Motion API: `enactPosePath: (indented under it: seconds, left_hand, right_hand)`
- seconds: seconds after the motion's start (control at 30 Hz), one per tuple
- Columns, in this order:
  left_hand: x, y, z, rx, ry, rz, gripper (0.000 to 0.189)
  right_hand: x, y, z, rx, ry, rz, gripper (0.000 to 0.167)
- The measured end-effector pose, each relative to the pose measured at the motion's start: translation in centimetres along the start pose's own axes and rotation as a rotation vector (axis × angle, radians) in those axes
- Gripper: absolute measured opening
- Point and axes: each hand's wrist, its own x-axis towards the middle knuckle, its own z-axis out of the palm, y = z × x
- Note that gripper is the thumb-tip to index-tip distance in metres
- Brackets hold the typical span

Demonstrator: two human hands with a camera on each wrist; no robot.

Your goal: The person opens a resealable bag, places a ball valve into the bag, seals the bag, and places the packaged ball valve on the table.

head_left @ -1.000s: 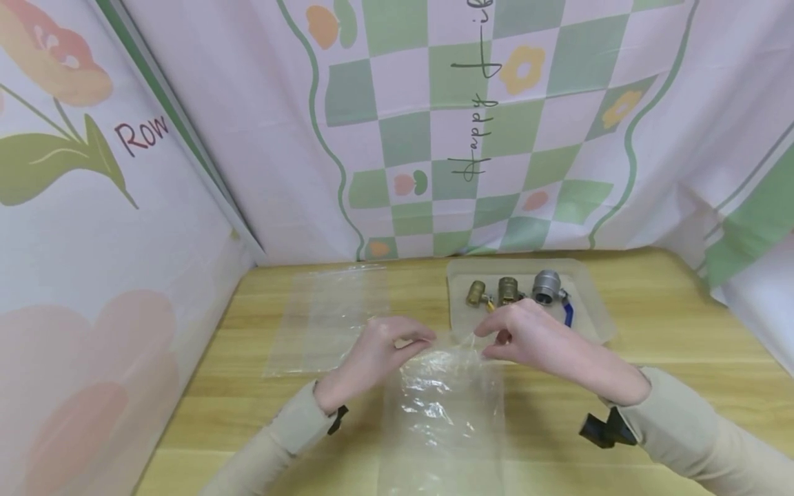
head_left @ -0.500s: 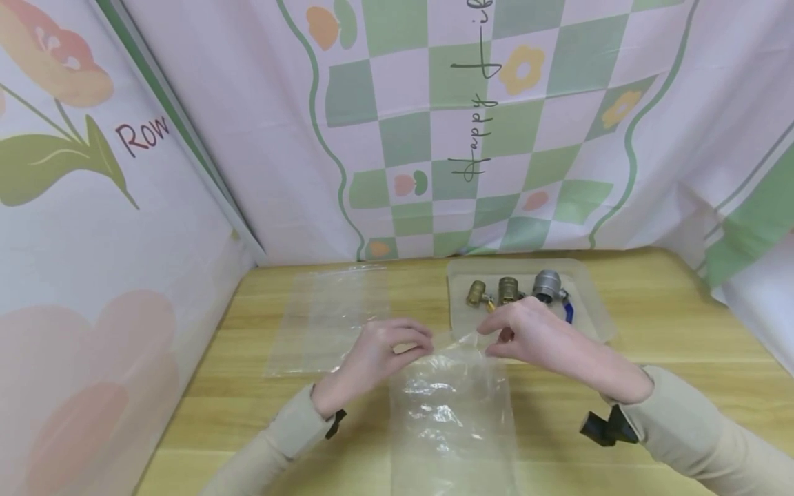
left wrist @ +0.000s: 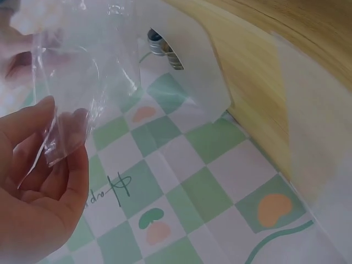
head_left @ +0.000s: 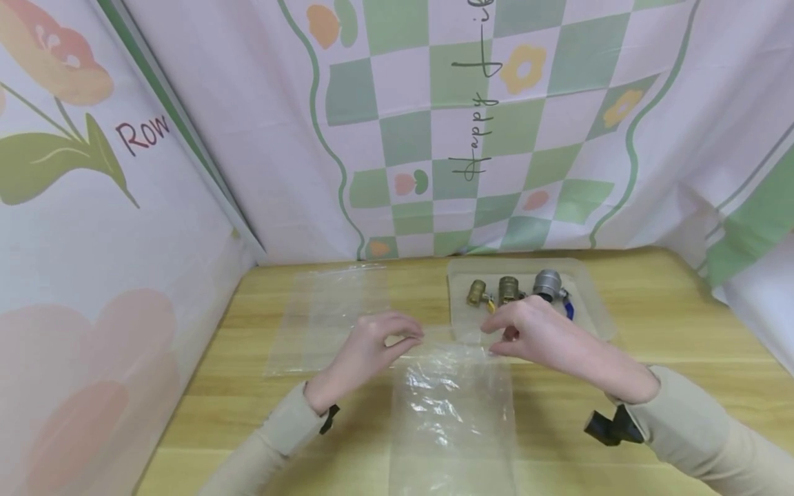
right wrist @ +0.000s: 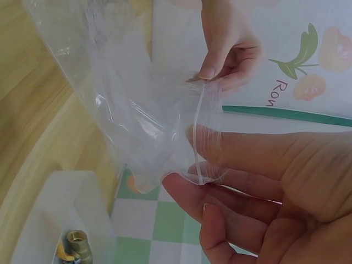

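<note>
A clear zip bag point(head_left: 451, 413) hangs between my two hands in the head view, its zip strip point(right wrist: 199, 137) at the top edge in the right wrist view. My left hand point(head_left: 381, 342) pinches one corner of that mouth between thumb and fingers. At the other corner my right hand point(head_left: 527, 331) holds the film, with its thumb point(right wrist: 242, 157) and forefinger spread a little apart about the edge. The left wrist view shows the left fingers point(left wrist: 77, 176) curled at the bag's edge. The bag is see-through and looks flat.
Behind the right hand stands a white tray point(head_left: 595, 303) with a small brass ball valve point(head_left: 476, 293), a larger brass valve point(head_left: 508, 289) and a steel valve point(head_left: 547, 284) with a blue handle. More clear bags point(head_left: 322, 317) lie at the back left of the wooden table point(head_left: 248, 413).
My left hand has drawn slightly left, widening the gap between the hands. The bag's mouth has shifted and looks more stretched. The right hand has moved slightly right; the valves stay put.
</note>
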Motion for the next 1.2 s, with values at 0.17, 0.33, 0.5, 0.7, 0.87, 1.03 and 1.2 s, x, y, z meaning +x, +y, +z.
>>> enactPosePath:
  seconds: [0.17,0.33,0.5,0.7,0.87,1.03,1.2]
  left_hand:
    - [-0.2,-0.2,-0.2,-0.022,-0.030,-0.014,0.006]
    - [-0.4,-0.2,-0.3,-0.029,-0.089,-0.010,0.006]
    - [-0.6,-0.2,-0.2,-0.027,-0.132,-0.018,0.007]
    - [-0.6,-0.2,0.2,0.007,-0.155,-0.079,0.013]
    - [-0.4,0.0,0.2,0.063,-0.149,-0.135,0.028]
    - [0.0,0.3,0.2,0.130,-0.161,-0.155,0.029]
    - [0.2,0.9,-0.1,0.158,-0.207,-0.199,0.014]
  right_hand:
    - [0.0,0.1,0.0,0.004,-0.017,-0.002,0.023]
    - [0.1,0.3,-0.1,0.003,-0.012,0.033,0.023]
    - [0.1,0.2,0.1,-0.003,-0.011,0.032,0.024]
    - [0.1,-0.3,0.7,0.005,-0.020,-0.017,0.023]
    - [0.2,-0.6,1.2,0.031,-0.056,-0.005,0.025]
    - [0.2,-0.8,1.4,0.012,-0.057,-0.012,0.027]
    - [0.3,-1.0,1.3,-0.003,-0.048,-0.025,0.027]
